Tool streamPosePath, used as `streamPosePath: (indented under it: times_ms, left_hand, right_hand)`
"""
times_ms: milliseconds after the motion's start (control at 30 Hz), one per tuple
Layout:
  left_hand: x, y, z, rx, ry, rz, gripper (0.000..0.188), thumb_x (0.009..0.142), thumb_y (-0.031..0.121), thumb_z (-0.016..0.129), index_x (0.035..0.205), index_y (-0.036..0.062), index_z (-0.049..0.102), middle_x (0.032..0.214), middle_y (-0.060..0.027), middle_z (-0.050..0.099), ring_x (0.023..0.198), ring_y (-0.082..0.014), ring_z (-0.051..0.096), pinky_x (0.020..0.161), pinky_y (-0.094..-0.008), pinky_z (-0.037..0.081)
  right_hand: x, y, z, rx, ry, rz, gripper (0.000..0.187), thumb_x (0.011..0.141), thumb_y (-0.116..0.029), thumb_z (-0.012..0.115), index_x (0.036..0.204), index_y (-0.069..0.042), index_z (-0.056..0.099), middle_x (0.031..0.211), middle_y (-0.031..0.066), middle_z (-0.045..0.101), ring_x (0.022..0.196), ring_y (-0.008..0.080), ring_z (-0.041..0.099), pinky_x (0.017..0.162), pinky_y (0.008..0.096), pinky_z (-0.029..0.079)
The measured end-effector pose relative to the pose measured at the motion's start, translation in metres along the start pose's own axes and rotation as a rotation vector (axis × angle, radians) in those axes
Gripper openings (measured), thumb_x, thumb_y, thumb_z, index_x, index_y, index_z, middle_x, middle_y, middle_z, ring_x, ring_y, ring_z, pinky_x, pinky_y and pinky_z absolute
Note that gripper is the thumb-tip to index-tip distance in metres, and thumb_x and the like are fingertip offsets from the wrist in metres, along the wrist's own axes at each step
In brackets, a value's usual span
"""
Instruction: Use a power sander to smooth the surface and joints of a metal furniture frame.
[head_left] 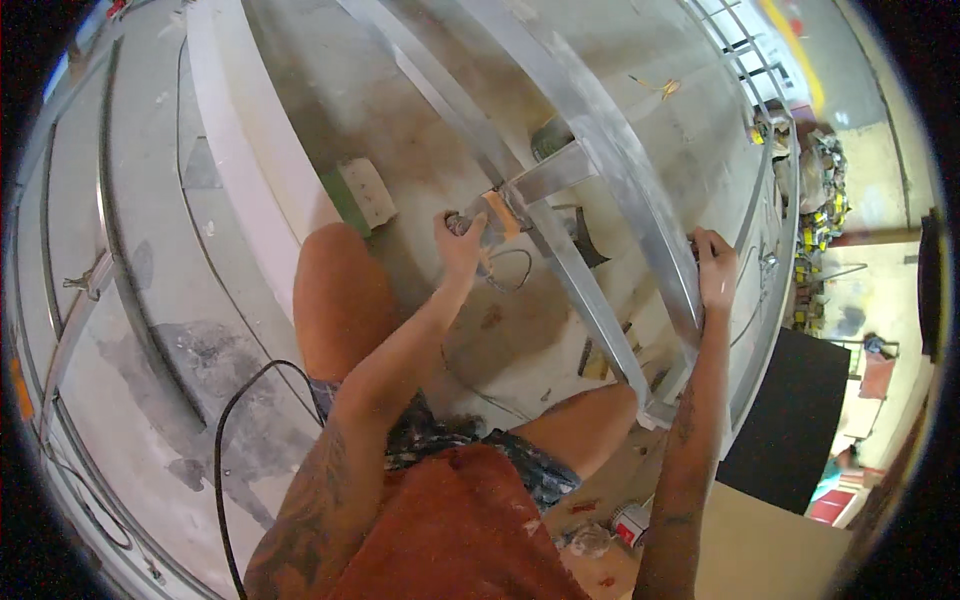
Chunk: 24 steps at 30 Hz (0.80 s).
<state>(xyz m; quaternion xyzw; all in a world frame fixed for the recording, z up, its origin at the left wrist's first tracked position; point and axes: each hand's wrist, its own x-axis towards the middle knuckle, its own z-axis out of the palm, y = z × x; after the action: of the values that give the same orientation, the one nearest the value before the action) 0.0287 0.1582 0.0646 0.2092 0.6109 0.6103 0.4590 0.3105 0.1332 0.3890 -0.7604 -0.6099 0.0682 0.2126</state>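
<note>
Your left hand [458,240] grips an orange power tool [492,218]; your right hand [714,262] clasps the stiff, probably slick aluminium frame [610,150] by its rail.

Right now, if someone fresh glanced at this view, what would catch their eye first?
The shiny metal frame sweeping across the middle, its bars running from the top down to the lower right. The left hand presses an orange-bodied power tool against a crossbar joint at centre, while the right hand grips the frame's right-hand bar. Below, the person's bare knees and red-brown shirt fill the bottom, with a black cable looping over the stained floor at left.
</note>
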Motion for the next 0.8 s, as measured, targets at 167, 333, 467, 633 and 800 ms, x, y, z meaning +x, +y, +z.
streamPosePath:
  times_ms: [167, 333, 467, 633, 800]
  left_hand:
    - [-0.009, 0.033, -0.007, 0.018, -0.175, -0.112, 0.064, 0.076, 0.031, 0.086, 0.118, -0.0014, 0.05, 0.108, -0.0131, 0.055, 0.099, -0.0226, 0.056, 0.086, -0.037, 0.048]
    - [-0.01, 0.057, -0.011, -0.063, -0.254, -0.186, 0.069, 0.074, 0.028, 0.087, 0.121, -0.0014, 0.045, 0.11, -0.0131, 0.055, 0.101, -0.0208, 0.057, 0.085, -0.0365, 0.05]
    - [-0.011, 0.048, -0.016, 0.019, -0.246, -0.114, 0.075, 0.073, 0.028, 0.088, 0.124, -0.0012, 0.042, 0.111, -0.0148, 0.056, 0.101, -0.0222, 0.058, 0.086, -0.0366, 0.05]
    - [-0.005, 0.037, -0.016, -0.007, -0.177, -0.249, 0.074, 0.073, 0.029, 0.088, 0.124, -0.0003, 0.043, 0.109, -0.0135, 0.057, 0.098, -0.023, 0.059, 0.085, -0.0374, 0.051]
    - [-0.001, 0.057, -0.009, -0.15, -0.144, -0.276, 0.069, 0.074, 0.03, 0.086, 0.122, -0.0003, 0.047, 0.108, -0.0136, 0.06, 0.093, -0.0227, 0.062, 0.079, -0.0368, 0.052]
  right_hand:
    - [-0.003, 0.002, -0.008, -0.011, 0.029, 0.055, 0.036, 0.097, -0.033, 0.058, 0.1, 0.0, 0.073, 0.082, 0.0129, 0.07, 0.073, 0.0179, 0.063, 0.074, 0.0327, 0.049]
    - [-0.002, 0.004, -0.002, 0.047, 0.039, 0.005, 0.037, 0.098, -0.031, 0.057, 0.099, 0.003, 0.072, 0.083, 0.011, 0.07, 0.076, 0.0164, 0.062, 0.074, 0.0312, 0.048]
    - [-0.002, 0.002, 0.001, -0.023, 0.011, 0.0, 0.035, 0.099, -0.029, 0.056, 0.098, 0.003, 0.072, 0.083, 0.0101, 0.07, 0.076, 0.0166, 0.061, 0.074, 0.0308, 0.047]
    - [-0.004, -0.012, 0.006, 0.035, 0.004, 0.023, 0.035, 0.099, -0.028, 0.056, 0.096, 0.003, 0.071, 0.083, 0.0105, 0.069, 0.076, 0.0171, 0.06, 0.073, 0.0315, 0.047]
    - [-0.001, 0.006, 0.002, 0.005, -0.012, -0.074, 0.036, 0.1, -0.029, 0.056, 0.099, 0.004, 0.07, 0.084, 0.0133, 0.069, 0.078, 0.0197, 0.062, 0.076, 0.034, 0.048]
